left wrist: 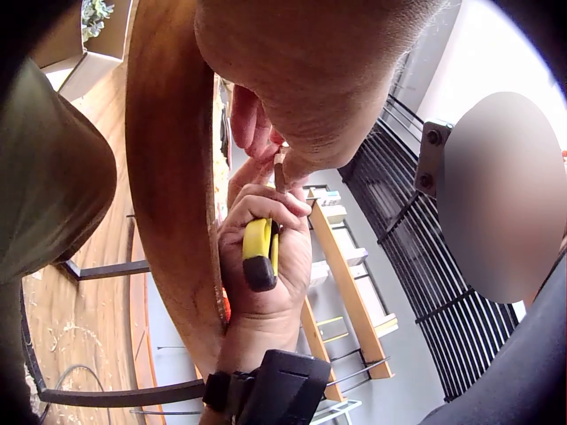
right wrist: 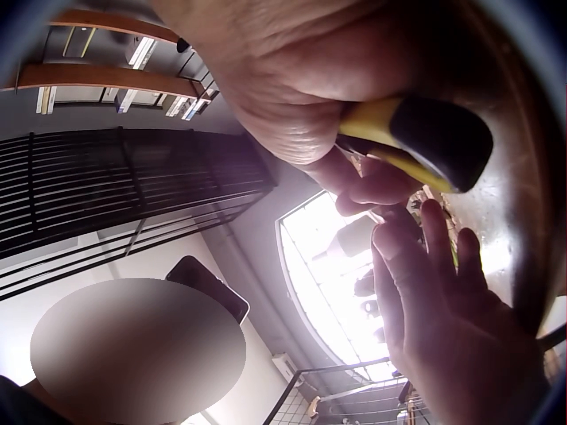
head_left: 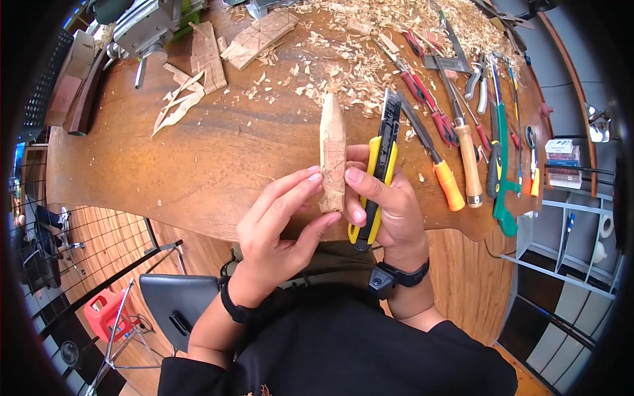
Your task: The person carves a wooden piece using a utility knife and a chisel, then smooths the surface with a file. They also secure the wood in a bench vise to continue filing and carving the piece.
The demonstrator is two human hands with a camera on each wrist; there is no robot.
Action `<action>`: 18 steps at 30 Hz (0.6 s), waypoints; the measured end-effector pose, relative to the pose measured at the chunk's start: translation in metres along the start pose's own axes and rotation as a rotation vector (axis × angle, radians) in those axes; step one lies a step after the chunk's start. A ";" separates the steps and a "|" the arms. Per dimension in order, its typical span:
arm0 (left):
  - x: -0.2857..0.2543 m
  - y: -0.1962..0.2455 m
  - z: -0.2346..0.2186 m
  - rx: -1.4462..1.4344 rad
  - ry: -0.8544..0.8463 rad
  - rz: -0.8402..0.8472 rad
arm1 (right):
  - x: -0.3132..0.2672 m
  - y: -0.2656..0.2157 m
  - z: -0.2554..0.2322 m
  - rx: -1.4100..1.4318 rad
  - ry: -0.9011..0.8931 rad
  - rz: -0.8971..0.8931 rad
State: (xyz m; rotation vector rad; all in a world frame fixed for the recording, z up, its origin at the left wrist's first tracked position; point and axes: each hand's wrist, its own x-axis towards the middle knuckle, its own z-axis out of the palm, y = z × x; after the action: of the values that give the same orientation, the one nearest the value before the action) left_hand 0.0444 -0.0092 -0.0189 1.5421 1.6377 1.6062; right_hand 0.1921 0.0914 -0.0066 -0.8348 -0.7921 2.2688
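A carved wood piece point(head_left: 333, 142), tapered to a blunt point at its far end, stands between both hands in the head view. My left hand point(head_left: 274, 221) pinches its lower end, fingertips on the left side and thumb near the base. In my right hand point(head_left: 401, 214) lies a yellow and black utility knife point(head_left: 374, 198), held against the palm, its blade extended and pointing away from me. The right thumb and fingertips also touch the wood's right side. The left wrist view shows the butt of the knife point(left wrist: 260, 257) sticking out of the right fist.
Screwdrivers, chisels point(head_left: 467, 162), pliers point(head_left: 477, 89) and a green-handled tool point(head_left: 503, 171) lie along the table's right side. Wood shavings point(head_left: 337, 59) cover the back. Wood offcuts point(head_left: 261, 39) and a metal vise point(head_left: 148, 36) are at the back left.
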 end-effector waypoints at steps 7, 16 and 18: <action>0.000 0.000 0.000 -0.002 0.001 0.007 | -0.001 0.001 -0.001 0.004 0.022 -0.005; -0.001 -0.002 -0.005 0.002 -0.017 0.005 | -0.002 0.003 -0.001 -0.017 0.025 -0.012; -0.002 -0.002 -0.005 -0.009 -0.021 0.009 | -0.002 0.004 -0.001 -0.019 0.022 -0.021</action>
State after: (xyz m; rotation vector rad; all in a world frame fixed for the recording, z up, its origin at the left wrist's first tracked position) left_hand 0.0397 -0.0128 -0.0203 1.5591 1.6121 1.5942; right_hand 0.1932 0.0874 -0.0094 -0.8550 -0.8106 2.2334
